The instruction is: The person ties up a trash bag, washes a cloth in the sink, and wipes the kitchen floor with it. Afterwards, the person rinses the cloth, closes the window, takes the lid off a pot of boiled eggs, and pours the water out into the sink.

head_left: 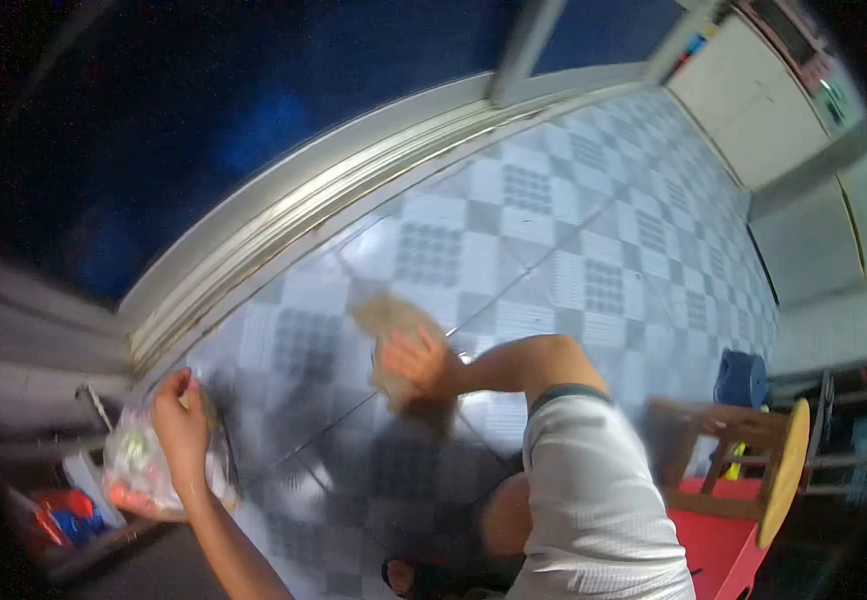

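Pressed down on a tan cloth is my right hand, blurred by motion, with its fingers spread over the cloth. The cloth lies crumpled on the patterned tile floor. At the left, my left hand is raised beside a clear plastic bag with colourful contents. Its fingers are curled together near the thumb, and whether anything small is between them cannot be made out.
A sliding door track borders the floor at the upper left. A wooden stool, a red object and a dark blue item stand at the right. White cabinets are at the upper right.
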`<action>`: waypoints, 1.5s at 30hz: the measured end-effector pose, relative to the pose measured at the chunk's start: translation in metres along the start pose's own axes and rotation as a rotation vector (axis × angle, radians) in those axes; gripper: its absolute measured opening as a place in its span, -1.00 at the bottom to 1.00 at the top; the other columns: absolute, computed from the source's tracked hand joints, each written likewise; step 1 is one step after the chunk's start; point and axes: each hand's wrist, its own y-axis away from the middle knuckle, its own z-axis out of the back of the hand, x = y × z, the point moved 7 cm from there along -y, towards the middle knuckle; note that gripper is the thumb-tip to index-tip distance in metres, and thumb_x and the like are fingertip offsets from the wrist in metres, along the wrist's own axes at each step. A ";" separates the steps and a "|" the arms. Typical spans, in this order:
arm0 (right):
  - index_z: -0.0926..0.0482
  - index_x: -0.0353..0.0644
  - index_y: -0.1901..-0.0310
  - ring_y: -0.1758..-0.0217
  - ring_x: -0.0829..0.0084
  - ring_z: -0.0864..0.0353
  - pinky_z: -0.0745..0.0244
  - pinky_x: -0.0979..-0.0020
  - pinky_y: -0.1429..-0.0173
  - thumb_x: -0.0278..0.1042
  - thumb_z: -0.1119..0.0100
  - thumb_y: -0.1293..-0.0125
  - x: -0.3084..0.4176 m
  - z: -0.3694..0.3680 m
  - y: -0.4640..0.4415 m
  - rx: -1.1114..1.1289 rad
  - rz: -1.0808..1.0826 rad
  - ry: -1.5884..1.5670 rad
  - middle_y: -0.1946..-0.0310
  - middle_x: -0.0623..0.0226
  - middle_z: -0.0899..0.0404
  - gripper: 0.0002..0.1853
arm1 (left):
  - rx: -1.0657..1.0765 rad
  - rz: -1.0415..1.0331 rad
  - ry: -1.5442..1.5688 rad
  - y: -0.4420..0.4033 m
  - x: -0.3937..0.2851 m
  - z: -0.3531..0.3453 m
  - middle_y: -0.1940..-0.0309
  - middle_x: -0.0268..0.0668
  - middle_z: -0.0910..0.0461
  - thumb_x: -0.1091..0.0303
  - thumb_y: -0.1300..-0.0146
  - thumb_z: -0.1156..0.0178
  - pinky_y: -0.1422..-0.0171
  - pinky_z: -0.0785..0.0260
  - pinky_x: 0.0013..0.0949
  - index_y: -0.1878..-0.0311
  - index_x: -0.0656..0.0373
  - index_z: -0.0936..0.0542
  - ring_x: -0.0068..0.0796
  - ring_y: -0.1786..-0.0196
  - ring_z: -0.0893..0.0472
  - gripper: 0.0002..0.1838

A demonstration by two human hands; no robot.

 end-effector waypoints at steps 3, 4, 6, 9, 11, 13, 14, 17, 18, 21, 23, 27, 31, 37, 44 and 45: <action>-0.23 -0.02 -0.13 -0.29 0.20 0.01 0.21 -0.10 -0.24 0.08 -0.01 0.02 0.041 -0.011 0.056 0.038 0.250 -0.127 -0.22 0.25 -0.09 -0.34 | 0.075 -0.131 -0.017 -0.003 -0.076 -0.020 0.34 -0.06 -0.51 0.43 -0.03 -0.08 0.11 -0.30 -0.28 0.24 0.31 -0.50 -0.16 0.25 -0.49 -0.78; -0.24 -0.01 -0.12 -0.29 0.20 0.00 0.20 -0.11 -0.24 0.09 -0.02 0.02 0.059 -0.016 0.058 -0.003 0.342 -0.207 -0.21 0.26 -0.10 -0.35 | 0.111 -0.215 -0.011 -0.001 -0.103 -0.030 0.33 -0.06 -0.51 0.42 -0.03 -0.08 0.08 -0.28 -0.26 0.23 0.30 -0.50 -0.14 0.22 -0.48 -0.78; -0.26 0.00 -0.10 -0.28 0.20 -0.03 0.19 -0.12 -0.23 0.10 -0.03 0.04 0.087 -0.031 0.048 -0.115 0.568 -0.395 -0.20 0.27 -0.13 -0.36 | 0.161 -0.258 -0.017 0.009 -0.142 -0.051 0.31 -0.07 -0.50 0.40 -0.04 -0.09 0.04 -0.24 -0.25 0.23 0.30 -0.49 -0.14 0.18 -0.45 -0.77; -0.29 0.02 -0.08 -0.26 0.20 -0.07 0.17 -0.14 -0.22 0.12 -0.05 0.06 0.071 -0.023 0.012 -0.260 0.697 -0.429 -0.18 0.29 -0.17 -0.37 | 0.349 -0.316 -0.084 0.020 -0.174 -0.091 0.31 -0.06 -0.50 0.38 -0.02 -0.11 0.04 -0.25 -0.23 0.21 0.31 -0.48 -0.11 0.18 -0.45 -0.74; -0.31 0.08 -0.07 -0.27 0.21 -0.05 0.24 -0.17 -0.23 0.16 -0.02 0.05 0.012 0.003 -0.020 -0.213 0.478 -0.278 -0.17 0.29 -0.18 -0.38 | 0.369 -0.320 -0.129 0.022 -0.186 -0.108 0.31 -0.05 -0.50 0.39 -0.01 -0.12 0.04 -0.25 -0.23 0.21 0.31 -0.49 -0.11 0.18 -0.45 -0.74; -0.33 0.14 -0.06 -0.28 0.21 -0.03 0.32 -0.19 -0.24 0.20 0.01 0.05 -0.055 0.002 -0.040 -0.315 0.228 -0.155 -0.18 0.29 -0.17 -0.40 | 0.399 -0.308 -0.181 0.022 -0.194 -0.124 0.31 -0.05 -0.50 0.39 -0.01 -0.12 0.04 -0.25 -0.23 0.22 0.31 -0.49 -0.11 0.17 -0.45 -0.74; -0.33 0.18 -0.06 -0.29 0.22 -0.01 0.34 -0.19 -0.25 0.21 0.02 0.05 -0.095 0.009 -0.036 -0.413 0.139 -0.173 -0.19 0.30 -0.16 -0.40 | 0.424 -0.283 -0.178 0.022 -0.198 -0.133 0.31 -0.05 -0.50 0.39 -0.01 -0.12 0.05 -0.27 -0.24 0.22 0.32 -0.49 -0.11 0.19 -0.46 -0.74; -0.37 0.22 -0.04 -0.31 0.21 0.04 0.40 -0.19 -0.25 0.24 0.04 0.06 -0.222 0.027 -0.022 -0.476 -0.161 -0.087 -0.21 0.31 -0.14 -0.42 | 0.494 -0.209 -0.132 0.028 -0.193 -0.160 0.32 -0.06 -0.51 0.40 -0.01 -0.12 0.10 -0.29 -0.26 0.23 0.32 -0.50 -0.13 0.22 -0.48 -0.75; -0.37 0.22 -0.04 -0.32 0.21 0.05 0.42 -0.18 -0.26 0.26 0.05 0.06 -0.263 0.037 -0.009 -0.444 -0.270 -0.021 -0.21 0.31 -0.13 -0.41 | 0.522 -0.151 -0.072 0.032 -0.189 -0.169 0.32 -0.06 -0.51 0.41 -0.01 -0.12 0.12 -0.31 -0.28 0.24 0.32 -0.51 -0.14 0.24 -0.49 -0.76; -0.33 0.25 -0.07 -0.33 0.18 0.10 0.46 -0.14 -0.28 0.31 0.08 0.08 -0.380 0.077 0.065 -0.380 -0.646 0.082 -0.23 0.29 -0.10 -0.37 | 0.571 -0.120 -0.166 0.045 -0.198 -0.190 0.33 -0.08 -0.52 0.41 -0.03 -0.11 0.17 -0.32 -0.31 0.23 0.32 -0.50 -0.20 0.29 -0.51 -0.77; -0.27 0.27 -0.12 -0.33 0.13 0.13 0.49 -0.10 -0.29 0.35 0.12 0.06 -0.444 0.103 0.135 -0.270 -0.919 0.165 -0.25 0.26 -0.05 -0.33 | 0.597 -0.130 -0.183 0.054 -0.215 -0.203 0.33 -0.09 -0.52 0.41 -0.03 -0.11 0.17 -0.32 -0.32 0.23 0.31 -0.50 -0.23 0.30 -0.51 -0.77; -0.11 0.26 -0.21 -0.32 0.07 0.12 0.49 -0.10 -0.28 0.41 0.22 0.02 -0.496 0.122 0.300 -0.204 -1.384 0.234 -0.29 0.25 0.10 -0.25 | 0.646 -0.104 -0.179 0.071 -0.222 -0.221 0.40 -0.06 -0.54 0.42 -0.10 -0.07 0.19 -0.35 -0.38 0.20 0.35 -0.47 -0.32 0.31 -0.54 -0.77; -0.18 0.05 -0.19 -0.28 0.03 0.04 0.41 -0.17 -0.23 0.31 0.14 0.00 -0.437 0.124 0.409 -0.448 -1.608 0.321 -0.22 0.03 -0.02 -0.26 | 0.713 -0.085 -0.101 0.091 -0.252 -0.239 0.41 -0.09 -0.53 0.44 -0.10 -0.06 0.20 -0.34 -0.39 0.19 0.36 -0.46 -0.36 0.32 -0.52 -0.77; -0.11 -0.12 -0.18 -0.30 -0.01 0.16 0.31 -0.15 -0.25 -0.03 -0.13 0.08 -0.240 0.090 0.329 -0.344 -1.260 -0.192 -0.23 -0.07 0.12 -0.24 | 0.780 -0.091 0.079 0.116 -0.282 -0.307 0.35 -0.11 -0.54 0.42 -0.03 -0.12 0.16 -0.34 -0.41 0.22 0.33 -0.49 -0.33 0.28 -0.54 -0.76; -0.10 -0.33 -0.16 -0.30 0.02 0.12 0.22 0.01 -0.29 -0.22 0.06 -0.06 -0.147 0.027 0.408 -0.140 -1.534 -0.357 -0.20 -0.12 0.05 -0.38 | 0.800 -0.221 0.058 0.127 -0.372 -0.328 0.40 -0.09 -0.55 0.40 -0.04 -0.11 0.17 -0.34 -0.35 0.24 0.33 -0.50 -0.27 0.30 -0.55 -0.77; -0.07 -0.40 -0.15 -0.31 0.01 0.14 0.24 0.01 -0.29 -0.27 0.08 -0.05 -0.155 0.042 0.452 -0.387 -1.726 -0.189 -0.20 -0.14 0.06 -0.37 | 0.789 -0.256 0.020 0.127 -0.375 -0.324 0.40 -0.08 -0.55 0.39 -0.04 -0.11 0.17 -0.34 -0.33 0.24 0.33 -0.50 -0.25 0.29 -0.55 -0.76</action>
